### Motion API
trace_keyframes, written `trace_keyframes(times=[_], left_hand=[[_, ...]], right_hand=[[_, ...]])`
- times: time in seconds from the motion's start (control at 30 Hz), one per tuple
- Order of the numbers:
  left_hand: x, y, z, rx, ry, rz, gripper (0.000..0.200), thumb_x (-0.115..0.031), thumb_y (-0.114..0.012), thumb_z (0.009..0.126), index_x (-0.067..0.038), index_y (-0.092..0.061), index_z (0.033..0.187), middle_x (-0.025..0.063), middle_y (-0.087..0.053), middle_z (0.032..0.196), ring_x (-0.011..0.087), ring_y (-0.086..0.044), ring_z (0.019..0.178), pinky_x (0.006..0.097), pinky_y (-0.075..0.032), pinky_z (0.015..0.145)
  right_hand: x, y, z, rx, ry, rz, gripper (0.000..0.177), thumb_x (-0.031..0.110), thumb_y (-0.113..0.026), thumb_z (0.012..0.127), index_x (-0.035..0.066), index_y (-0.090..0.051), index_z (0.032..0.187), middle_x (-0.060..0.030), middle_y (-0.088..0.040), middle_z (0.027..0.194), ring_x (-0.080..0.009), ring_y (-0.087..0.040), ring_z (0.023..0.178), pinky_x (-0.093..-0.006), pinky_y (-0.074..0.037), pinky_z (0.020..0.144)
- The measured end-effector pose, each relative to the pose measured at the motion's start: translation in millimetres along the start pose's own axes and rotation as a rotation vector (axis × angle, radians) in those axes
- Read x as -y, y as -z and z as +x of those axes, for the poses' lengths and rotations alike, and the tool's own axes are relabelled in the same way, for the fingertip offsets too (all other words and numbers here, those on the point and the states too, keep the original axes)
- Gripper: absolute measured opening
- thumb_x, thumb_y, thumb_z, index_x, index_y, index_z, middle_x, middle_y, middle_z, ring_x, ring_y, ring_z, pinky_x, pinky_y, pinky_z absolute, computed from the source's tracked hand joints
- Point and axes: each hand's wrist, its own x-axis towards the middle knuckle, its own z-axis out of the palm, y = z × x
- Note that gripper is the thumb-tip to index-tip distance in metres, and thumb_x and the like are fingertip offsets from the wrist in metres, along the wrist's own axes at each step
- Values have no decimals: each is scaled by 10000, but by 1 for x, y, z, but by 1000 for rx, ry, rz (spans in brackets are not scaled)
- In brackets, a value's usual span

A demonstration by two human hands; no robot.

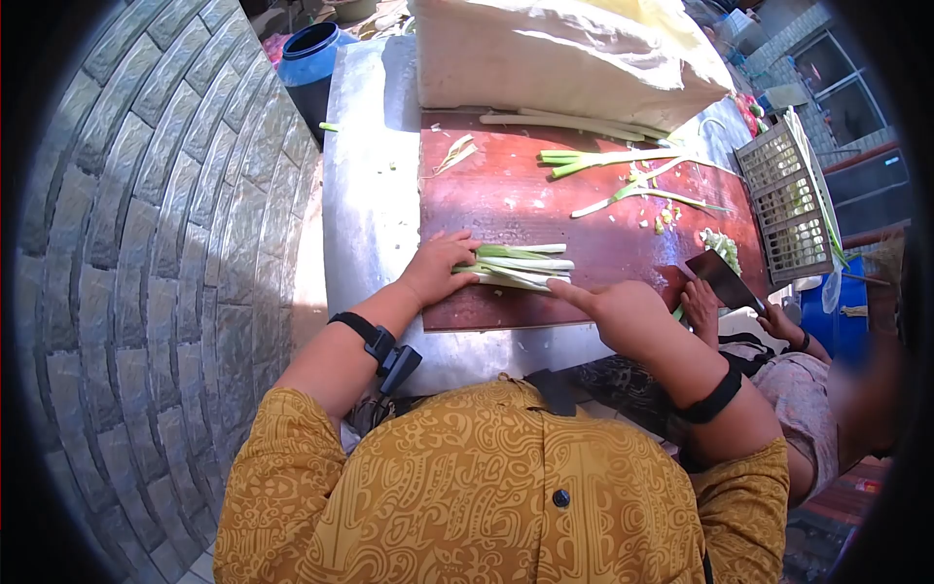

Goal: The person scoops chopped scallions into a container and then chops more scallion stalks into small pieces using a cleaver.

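Observation:
A small bunch of green onions (520, 261) lies crosswise near the front edge of a reddish-brown board (486, 219). My left hand (443, 268) is closed around the bunch at its left end. From the right comes my right hand (623, 313), its index finger stretched out and its tip at the lower right ends of the stalks. The other fingers of that hand are mostly hidden beneath it, and no tool shows in it. Beyond the bunch, more green onions (593, 161) and a forked stalk (637, 187) are spread over the board.
At right, a co-worker's hands (700, 310) are at a cleaver (725, 280) beside chopped green onion (720, 248). A plastic crate (788, 209) stands at the board's right edge. A large pale block-shaped bundle (555, 58) sits at the back. A brick wall (165, 282) rises left.

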Motion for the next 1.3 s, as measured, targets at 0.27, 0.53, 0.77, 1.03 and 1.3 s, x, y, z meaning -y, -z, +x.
trace_keyframes(times=[0.27,0.53,0.77,1.03,1.3], left_hand=[[0,0,0,-14,-12,-2,201,-206,-726,733,-84,-629,860,50,-587,1242,259,-431,1271,498,-293,1058],[-1,-1,0,-7,-2,7,215,-221,-727,737,-89,-625,872,45,-585,1246,258,-422,1280,505,-282,1067],[1,-1,0,-1,1,8,221,-222,-727,740,-89,-625,882,44,-583,1250,256,-421,1281,512,-276,1070],[2,-2,-1,-12,-1,5,242,-204,-742,729,-80,-618,895,62,-589,1239,270,-430,1276,509,-272,1077],[-1,0,0,-5,-2,14,259,-201,-754,719,-87,-609,901,67,-588,1240,271,-431,1277,516,-278,1072]], right_hand=[[-10,-4,-25,-11,-43,-57,673,50,-519,779,283,-379,1394,-79,-615,672,-279,-612,579,-408,-460,498],[-11,9,-47,123,-182,-41,763,-29,-554,690,270,-418,1378,-99,-648,882,-304,-631,711,-403,-471,604],[-18,7,-55,142,-241,-20,765,-33,-549,690,295,-425,1370,-105,-650,827,-306,-636,712,-407,-480,607],[-23,11,-60,171,-224,-76,709,-1,-541,741,270,-405,1382,-100,-629,726,-302,-627,659,-411,-481,569],[-27,24,-66,240,-292,-134,767,-43,-551,717,282,-389,1393,-108,-626,720,-302,-636,692,-408,-490,593]])
